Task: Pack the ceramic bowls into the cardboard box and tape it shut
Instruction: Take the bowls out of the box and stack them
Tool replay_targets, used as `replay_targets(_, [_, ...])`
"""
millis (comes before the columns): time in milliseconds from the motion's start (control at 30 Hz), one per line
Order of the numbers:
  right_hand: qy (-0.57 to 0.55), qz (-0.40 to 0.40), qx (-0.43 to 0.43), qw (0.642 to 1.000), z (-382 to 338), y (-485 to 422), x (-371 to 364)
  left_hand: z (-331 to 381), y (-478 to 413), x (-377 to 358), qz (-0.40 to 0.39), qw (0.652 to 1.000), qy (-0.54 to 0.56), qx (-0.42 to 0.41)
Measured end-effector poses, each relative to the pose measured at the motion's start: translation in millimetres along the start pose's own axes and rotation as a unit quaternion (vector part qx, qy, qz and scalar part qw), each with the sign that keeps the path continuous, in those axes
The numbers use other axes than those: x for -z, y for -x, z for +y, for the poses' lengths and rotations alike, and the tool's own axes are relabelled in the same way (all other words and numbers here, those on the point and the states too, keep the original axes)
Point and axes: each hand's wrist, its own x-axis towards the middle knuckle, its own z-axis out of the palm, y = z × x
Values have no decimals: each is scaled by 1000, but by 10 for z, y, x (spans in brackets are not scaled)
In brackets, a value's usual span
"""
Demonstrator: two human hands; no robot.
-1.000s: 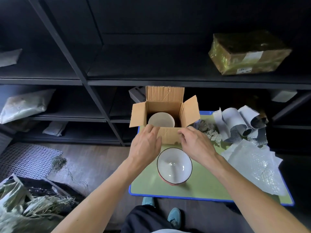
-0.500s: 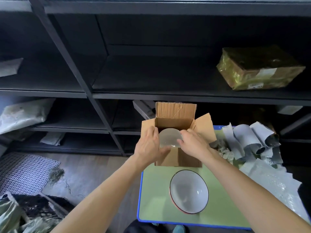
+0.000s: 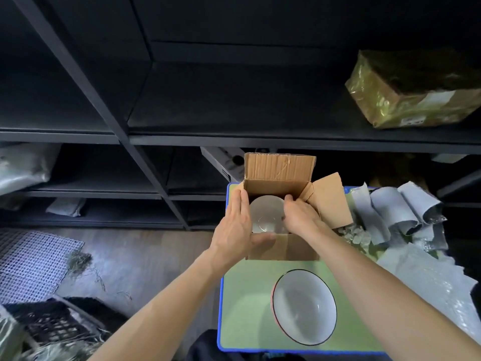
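**One bowl in the box, another on the surface**

A white bowl (image 3: 265, 212) sits upright inside an open cardboard box (image 3: 282, 247), whose back flap stands up while the right flap splays outward. The left hand (image 3: 234, 230) lies along the box's left side. Its fingers (image 3: 240, 204) are straight and pressed together just beside the bowl's left rim, and the thumb rests across the front wall. The right hand (image 3: 299, 217) reaches in from the right, with its fingers (image 3: 290, 207) curled at the bowl's right rim; whether they pinch it cannot be told. A second bowl (image 3: 304, 306), white with a dark rim, stands near the box on the green, blue-edged surface (image 3: 244, 295), apart from both hands. Grey wrapping sheets (image 3: 390, 204) lie to the right. A gold-wrapped parcel (image 3: 406, 92) sits on the dark shelf (image 3: 234, 113) behind.
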Motion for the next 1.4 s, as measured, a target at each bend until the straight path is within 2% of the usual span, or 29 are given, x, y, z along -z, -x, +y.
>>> replay_targets(200, [-5, -22, -15, 1000, -12, -87, -5, 4, -12, -11, -3, 1000, -5, 1])
replay_targets(367, [-27, -7, -10, 1000, -11, -41, 66, 37, 3, 9, -17, 1000, 15, 10])
replay_targets(600, [-53, 73, 4, 996, 55, 181, 358, 93, 27, 51, -27, 998, 34, 36])
replay_targets(800, [-82, 141, 22, 986, 243, 518, 681, 166, 52, 131, 29, 999, -14, 24])
replay_targets(900, [-165, 114, 29, 979, 340, 694, 806, 334, 137, 219, 52, 998, 26, 3])
replay_targets(1067, [-206, 123, 50, 970, 551, 1000, 876, 629, 378, 366, 72, 989, 118, -62])
replay_targets(1400, [-183, 114, 74, 974, 867, 1572, 303, 850, 1169, -10, 41, 979, 199, -1])
